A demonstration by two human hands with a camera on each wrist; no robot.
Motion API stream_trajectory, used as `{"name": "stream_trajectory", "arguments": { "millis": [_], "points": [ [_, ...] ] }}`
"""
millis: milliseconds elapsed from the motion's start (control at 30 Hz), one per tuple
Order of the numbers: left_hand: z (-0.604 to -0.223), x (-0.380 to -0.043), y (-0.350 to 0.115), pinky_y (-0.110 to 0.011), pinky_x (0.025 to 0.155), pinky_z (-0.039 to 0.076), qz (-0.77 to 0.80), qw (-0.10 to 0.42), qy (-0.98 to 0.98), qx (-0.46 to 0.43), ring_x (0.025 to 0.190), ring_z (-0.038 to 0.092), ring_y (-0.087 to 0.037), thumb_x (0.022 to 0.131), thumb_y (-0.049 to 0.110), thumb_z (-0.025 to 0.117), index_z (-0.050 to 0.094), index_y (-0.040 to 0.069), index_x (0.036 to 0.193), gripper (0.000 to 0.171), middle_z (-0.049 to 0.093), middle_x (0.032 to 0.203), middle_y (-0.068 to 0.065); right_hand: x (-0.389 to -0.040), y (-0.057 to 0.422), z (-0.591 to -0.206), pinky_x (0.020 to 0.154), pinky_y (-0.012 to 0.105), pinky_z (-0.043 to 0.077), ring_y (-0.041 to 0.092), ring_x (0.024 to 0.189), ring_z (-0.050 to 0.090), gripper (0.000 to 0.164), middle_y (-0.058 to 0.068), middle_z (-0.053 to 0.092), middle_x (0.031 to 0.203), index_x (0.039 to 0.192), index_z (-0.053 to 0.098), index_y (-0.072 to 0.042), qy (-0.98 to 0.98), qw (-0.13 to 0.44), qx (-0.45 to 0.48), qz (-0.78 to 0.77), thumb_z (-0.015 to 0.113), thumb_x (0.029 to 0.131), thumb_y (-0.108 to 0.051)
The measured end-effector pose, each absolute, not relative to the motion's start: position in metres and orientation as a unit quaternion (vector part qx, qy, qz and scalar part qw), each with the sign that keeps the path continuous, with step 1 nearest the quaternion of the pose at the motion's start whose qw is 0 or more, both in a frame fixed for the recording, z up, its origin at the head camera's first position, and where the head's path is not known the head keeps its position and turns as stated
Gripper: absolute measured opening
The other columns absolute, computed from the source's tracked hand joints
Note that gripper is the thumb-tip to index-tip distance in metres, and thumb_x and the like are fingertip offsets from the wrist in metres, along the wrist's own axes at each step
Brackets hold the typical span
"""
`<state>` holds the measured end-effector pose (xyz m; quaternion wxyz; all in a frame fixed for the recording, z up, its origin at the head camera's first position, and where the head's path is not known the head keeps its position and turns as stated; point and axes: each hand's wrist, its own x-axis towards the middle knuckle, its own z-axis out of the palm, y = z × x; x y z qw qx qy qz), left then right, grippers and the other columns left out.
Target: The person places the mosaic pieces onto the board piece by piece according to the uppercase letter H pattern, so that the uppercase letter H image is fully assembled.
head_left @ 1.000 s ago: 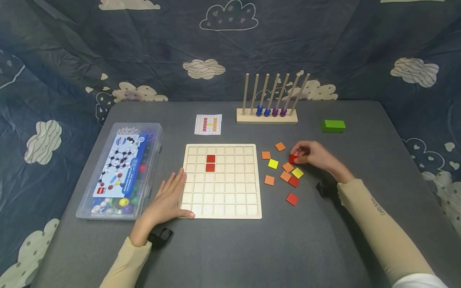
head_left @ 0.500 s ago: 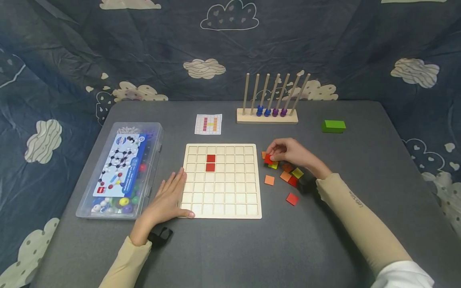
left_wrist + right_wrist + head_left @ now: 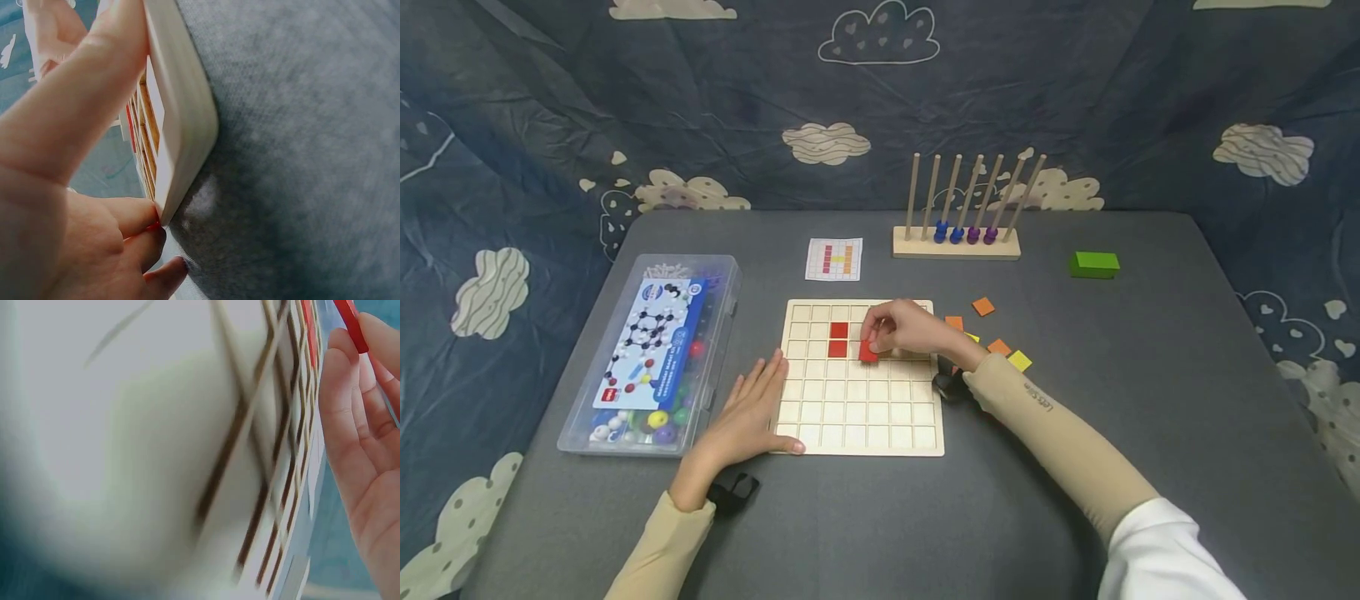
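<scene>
A pale wooden grid board (image 3: 857, 414) lies flat on the grey table, with two red square tiles (image 3: 838, 331) one below the other in its upper left cells. Over the board, just right of those tiles, my right hand (image 3: 913, 327) pinches another red tile (image 3: 867, 353) between thumb and fingers. The right wrist view shows the same pinched tile (image 3: 352, 326) held above the grid lines. My left hand (image 3: 747, 414) rests along the board's left edge, fingers spread and thumb at the lower left corner. In the left wrist view the thumb and fingers touch the board's edge (image 3: 187, 119).
Orange tiles (image 3: 983, 307) and yellow tiles (image 3: 1019, 361) lie loose right of the board, some hidden behind my right arm. A pattern card (image 3: 854, 272), a peg abacus (image 3: 917, 244) and a green block (image 3: 1094, 265) stand farther back. A clear plastic case (image 3: 647, 350) lies left.
My right hand has lifted the red tile from the loose pile and carried it left over the board. The left hand has stayed put.
</scene>
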<state>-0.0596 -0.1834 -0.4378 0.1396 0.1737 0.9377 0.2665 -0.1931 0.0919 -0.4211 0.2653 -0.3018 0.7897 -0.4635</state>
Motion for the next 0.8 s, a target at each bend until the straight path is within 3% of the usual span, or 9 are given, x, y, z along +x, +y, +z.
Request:
{"name": "stream_trajectory", "arguments": {
  "millis": [400, 800],
  "points": [
    [-0.438, -0.060, -0.184, -0.063, 0.108, 0.003, 0.260, 0.138, 0.939, 0.177, 0.141, 0.003, -0.045, 0.066, 0.042, 0.085, 0.013, -0.011, 0.148, 0.121, 0.003, 0.156, -0.025, -0.185, 0.042, -0.426, 0.064, 0.023, 0.045, 0.012, 0.067, 0.056, 0.012, 0.000, 0.062, 0.072, 0.082, 0.066, -0.005, 0.817, 0.243, -0.338, -0.399, 0.069, 0.079, 0.006],
    [-0.438, -0.060, -0.184, -0.063, 0.108, 0.004, 0.256, 0.138, 0.939, 0.182, 0.141, 0.004, -0.045, 0.066, 0.043, 0.084, 0.013, -0.011, 0.148, 0.121, 0.004, 0.156, -0.025, -0.172, 0.031, -0.418, 0.058, 0.022, 0.038, 0.008, 0.060, 0.048, 0.013, -0.006, 0.054, 0.064, 0.078, 0.063, -0.013, 0.876, 0.169, -0.373, -0.254, 0.066, 0.081, -0.002]
  ]
}}
